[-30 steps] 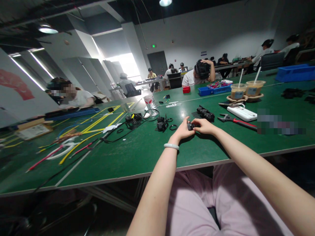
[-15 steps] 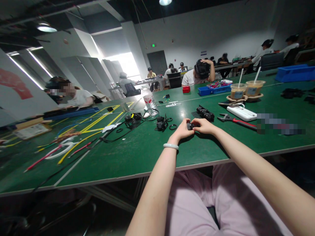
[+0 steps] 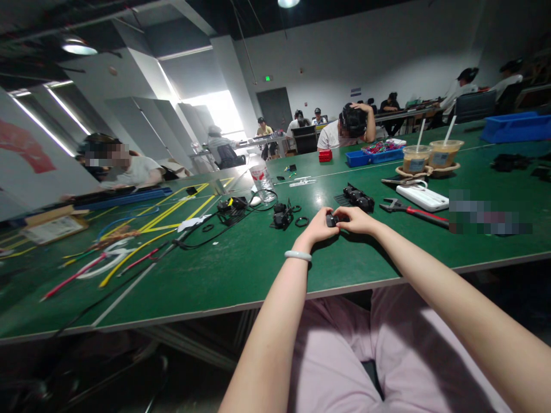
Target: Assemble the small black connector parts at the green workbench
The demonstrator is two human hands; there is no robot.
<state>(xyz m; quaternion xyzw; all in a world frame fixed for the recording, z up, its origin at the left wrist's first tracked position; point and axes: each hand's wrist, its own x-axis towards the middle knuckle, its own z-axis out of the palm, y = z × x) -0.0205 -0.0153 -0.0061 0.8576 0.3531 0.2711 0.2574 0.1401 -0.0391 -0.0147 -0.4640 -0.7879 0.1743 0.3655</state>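
Both of my hands meet over the green table point(image 3: 258, 269), closed on one small black part point(image 3: 330, 220). My left hand point(image 3: 318, 228), below a pale bangle point(image 3: 298, 256), grips it from the left. My right hand point(image 3: 356, 221) pinches it from the right. Fingers cover much of the part, so its exact kind cannot be made out. Just beyond my right hand lies a larger black assembly point(image 3: 359, 198). To the left of my hands are a black ring point(image 3: 302, 222) and a black device point(image 3: 282, 216).
At right lie an adjustable wrench point(image 3: 415, 213), a white power bank point(image 3: 422, 198) and two iced drinks point(image 3: 445, 155). Blue bins point(image 3: 516, 127) stand farther back. Cables point(image 3: 138, 261) and a clear bottle point(image 3: 262, 178) are leftward. A person point(image 3: 348, 126) sits opposite.
My hands stay in the same place, both holding the small black part. The camera view shifts very slightly; nothing on the table has visibly moved.
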